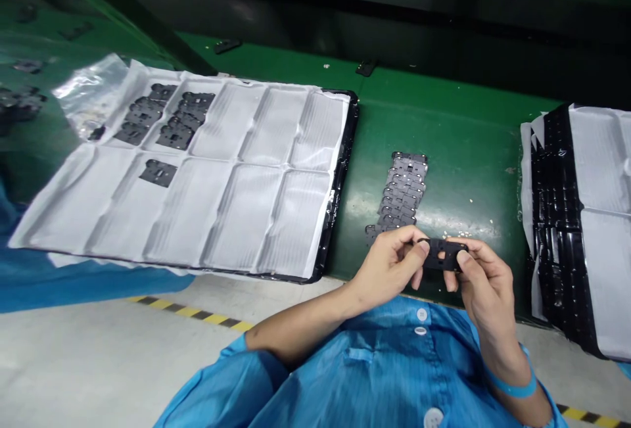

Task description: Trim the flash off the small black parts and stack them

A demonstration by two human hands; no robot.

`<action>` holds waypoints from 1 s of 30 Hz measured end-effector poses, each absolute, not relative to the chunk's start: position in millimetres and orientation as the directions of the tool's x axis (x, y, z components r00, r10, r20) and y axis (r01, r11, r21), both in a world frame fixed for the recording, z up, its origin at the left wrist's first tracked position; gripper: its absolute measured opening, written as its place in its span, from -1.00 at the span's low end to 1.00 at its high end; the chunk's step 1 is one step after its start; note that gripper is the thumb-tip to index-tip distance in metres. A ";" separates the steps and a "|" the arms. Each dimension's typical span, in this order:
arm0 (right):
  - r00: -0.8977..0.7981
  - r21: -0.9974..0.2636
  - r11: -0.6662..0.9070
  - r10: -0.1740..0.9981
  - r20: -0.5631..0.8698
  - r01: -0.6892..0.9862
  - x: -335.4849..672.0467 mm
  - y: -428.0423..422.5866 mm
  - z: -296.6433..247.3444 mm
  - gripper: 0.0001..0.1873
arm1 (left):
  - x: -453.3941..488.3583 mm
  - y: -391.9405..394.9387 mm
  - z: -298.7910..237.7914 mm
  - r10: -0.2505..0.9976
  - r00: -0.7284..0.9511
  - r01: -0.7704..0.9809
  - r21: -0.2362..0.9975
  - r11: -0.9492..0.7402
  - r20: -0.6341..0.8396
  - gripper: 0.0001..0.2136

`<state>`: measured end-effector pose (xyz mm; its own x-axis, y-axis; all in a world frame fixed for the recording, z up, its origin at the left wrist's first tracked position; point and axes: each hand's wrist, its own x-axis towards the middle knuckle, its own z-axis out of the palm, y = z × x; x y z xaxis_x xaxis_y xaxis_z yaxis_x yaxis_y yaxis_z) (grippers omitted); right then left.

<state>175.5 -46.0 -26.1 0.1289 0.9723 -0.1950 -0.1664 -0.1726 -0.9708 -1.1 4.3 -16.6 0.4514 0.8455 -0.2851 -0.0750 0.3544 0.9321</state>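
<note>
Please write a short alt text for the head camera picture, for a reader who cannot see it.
The left hand and right hand hold one small black part between them above a green table. Behind it lies a row of similar parts; a white tray at left holds a few more.

I see dim, flat overhead light; the far side beyond the glossy green bench top sinks into near black. The white padded sheet lining the big black tray is brightest, its ridges softly shining, and the crumpled clear plastic bag glares. Straight edges bow near the corners. The small flat black plastic part looks slightly smeared.
</note>
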 end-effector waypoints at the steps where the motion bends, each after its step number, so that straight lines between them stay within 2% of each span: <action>1: 0.139 -0.973 -0.172 0.971 -0.194 -0.153 174.7 -45.6 -26.7 -0.79 | -1.2 3.5 -17.7 0.845 0.454 -0.074 0.934 0.351 -0.281 -0.61; 6: 0.175 -0.982 -0.187 0.967 -0.184 0.002 167.5 -45.4 -28.4 -0.75 | -12.9 -1.4 -18.9 0.840 0.470 0.036 0.957 0.288 -0.271 -0.72; 10: 0.083 -0.969 -0.209 0.976 -0.200 0.133 159.7 -49.0 -33.5 -0.74 | -51.0 0.9 -15.6 0.843 0.513 0.309 0.951 -0.007 -0.161 -0.80; 12: 0.013 -0.959 -0.215 0.976 -0.217 0.184 157.0 -51.6 -37.6 -0.75 | -72.6 5.2 -13.3 0.867 0.489 0.462 0.871 -0.166 -0.094 -0.77; 16: -0.057 -0.928 -0.220 0.967 -0.248 0.301 159.1 -55.7 -42.5 -0.77 | -90.0 16.5 -8.5 0.850 0.525 0.703 0.581 -0.410 -0.035 -0.64; 19: -0.055 -0.880 -0.139 0.981 -0.184 0.454 166.7 -56.1 -39.7 -0.81 | -81.3 24.0 -6.8 0.806 0.588 0.744 0.438 -0.504 -0.071 -0.56; 23: -0.086 -0.789 0.040 0.996 -0.016 0.613 174.5 -54.1 -32.3 -0.85 | -73.5 29.7 -8.2 0.786 0.606 0.764 0.366 -0.532 -0.123 -0.70; 28: -0.121 -0.772 0.104 0.992 0.036 0.628 175.6 -53.0 -27.1 -0.83 | -76.8 31.0 -9.6 0.711 0.698 0.686 0.360 -0.632 -0.081 -0.85; 30: -0.122 -0.783 0.091 0.992 0.020 0.615 177.0 -53.9 -26.4 -0.83 | -75.1 32.7 -10.1 0.667 0.743 0.641 0.341 -0.687 -0.054 -0.82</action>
<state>177.0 -53.9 -26.4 -0.1218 0.9923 0.0200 0.6152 0.0913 -0.7831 -75.1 32.7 -10.1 0.7433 0.6667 -0.0543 0.6414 -0.6873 0.3410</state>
